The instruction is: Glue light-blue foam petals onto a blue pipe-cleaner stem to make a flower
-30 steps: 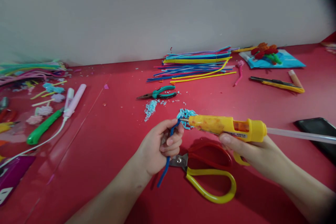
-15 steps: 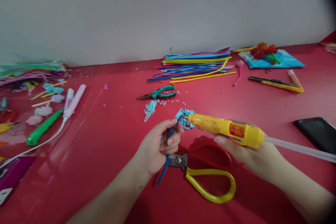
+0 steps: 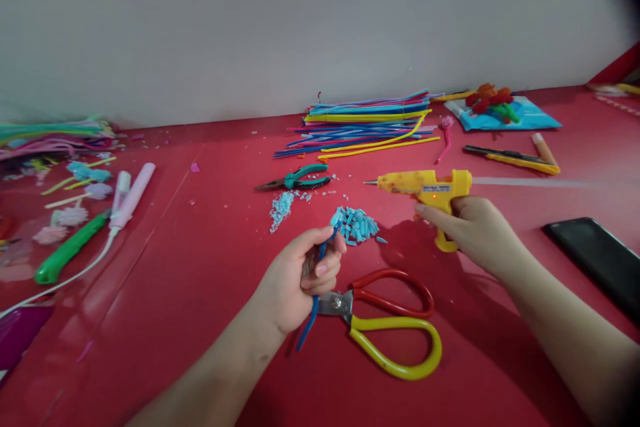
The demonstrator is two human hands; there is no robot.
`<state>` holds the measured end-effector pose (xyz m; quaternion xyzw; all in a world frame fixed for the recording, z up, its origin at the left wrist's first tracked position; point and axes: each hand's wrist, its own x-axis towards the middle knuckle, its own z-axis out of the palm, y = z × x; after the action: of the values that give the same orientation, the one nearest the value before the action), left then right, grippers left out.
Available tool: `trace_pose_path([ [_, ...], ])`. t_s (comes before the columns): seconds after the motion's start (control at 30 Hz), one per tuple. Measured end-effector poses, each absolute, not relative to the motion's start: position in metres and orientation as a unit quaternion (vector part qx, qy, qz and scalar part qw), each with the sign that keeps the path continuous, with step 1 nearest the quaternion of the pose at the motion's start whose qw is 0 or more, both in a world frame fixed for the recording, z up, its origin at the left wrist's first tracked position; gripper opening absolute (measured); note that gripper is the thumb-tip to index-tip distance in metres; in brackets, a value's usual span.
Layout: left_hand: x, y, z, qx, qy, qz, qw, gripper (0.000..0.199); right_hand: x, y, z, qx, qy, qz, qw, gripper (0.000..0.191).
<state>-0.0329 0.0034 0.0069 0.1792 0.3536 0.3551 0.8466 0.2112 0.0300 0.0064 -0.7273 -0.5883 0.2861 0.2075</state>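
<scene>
My left hand (image 3: 305,277) is closed round a blue pipe cleaner (image 3: 307,328), pinching its upper end between thumb and forefinger while the lower end hangs out below. In my right hand (image 3: 475,230) is a yellow hot glue gun (image 3: 407,182), held by its handle with the nozzle pointing left and a clear glue stick out of its back. A small pile of light blue cut pieces (image 3: 357,225) lies just beyond my left fingertips. Scissors (image 3: 395,347) with one red and one yellow handle lie below, their blades partly hidden by my left hand.
Teal-handled pliers (image 3: 305,178) lie near blue fluff (image 3: 281,210). Behind them is a bundle of coloured pipe cleaners (image 3: 365,123). A phone (image 3: 595,263) and a yellow-black cutter (image 3: 513,158) are at right. A pink corded tool (image 3: 131,197) and a green-handled tool (image 3: 73,250) lie left.
The glue gun has moved away from the blue pipe cleaner's tip, up and to the right, and now shows its side. My left hand keeps its hold, almost unmoved.
</scene>
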Motion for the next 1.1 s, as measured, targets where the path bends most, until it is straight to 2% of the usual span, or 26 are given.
trace_pose_path([
  [0.1, -0.032, 0.002, 0.007, 0.181, 0.359, 0.353, 0.845, 0.028, 0.215, 0.037, -0.003, -0.738, -0.651, 0.169, 0.064, 0.055],
  [0.23, -0.030, 0.001, 0.008, 0.184, 0.354, 0.348, 0.849, 0.027, 0.218, 0.040, -0.007, -0.739, -0.665, 0.108, -0.003, 0.052],
  [0.3, -0.030, 0.001, 0.008, 0.185, 0.354, 0.347, 0.849, 0.027, 0.216, 0.037, -0.005, -0.750, -0.660, 0.044, 0.009, 0.050],
  [0.37, -0.029, 0.000, 0.008, 0.186, 0.353, 0.346, 0.849, 0.027, 0.211, 0.032, -0.004, -0.722, -0.687, -0.016, 0.080, 0.040],
  [0.47, -0.028, -0.001, 0.008, 0.186, 0.354, 0.341, 0.850, 0.028, 0.200, 0.025, -0.008, -0.575, -0.798, 0.022, 0.180, 0.017],
  [0.57, -0.027, -0.002, 0.006, 0.185, 0.356, 0.336, 0.852, 0.029, 0.187, 0.020, -0.017, -0.460, -0.873, 0.051, 0.154, 0.016],
  [0.73, -0.026, -0.002, 0.004, 0.179, 0.359, 0.331, 0.854, 0.028, 0.175, 0.018, -0.025, -0.446, -0.887, 0.007, 0.118, 0.020],
  [0.83, -0.026, -0.002, 0.005, 0.179, 0.360, 0.325, 0.856, 0.028, 0.176, 0.017, -0.019, -0.473, -0.859, 0.084, 0.180, 0.017],
  [0.93, -0.025, -0.003, 0.005, 0.182, 0.355, 0.314, 0.861, 0.028, 0.179, 0.013, -0.006, -0.505, -0.777, 0.264, 0.269, 0.009],
  [1.1, -0.021, -0.006, 0.002, 0.191, 0.357, 0.293, 0.866, 0.027, 0.179, 0.002, 0.013, -0.457, -0.651, 0.505, 0.335, 0.012],
])
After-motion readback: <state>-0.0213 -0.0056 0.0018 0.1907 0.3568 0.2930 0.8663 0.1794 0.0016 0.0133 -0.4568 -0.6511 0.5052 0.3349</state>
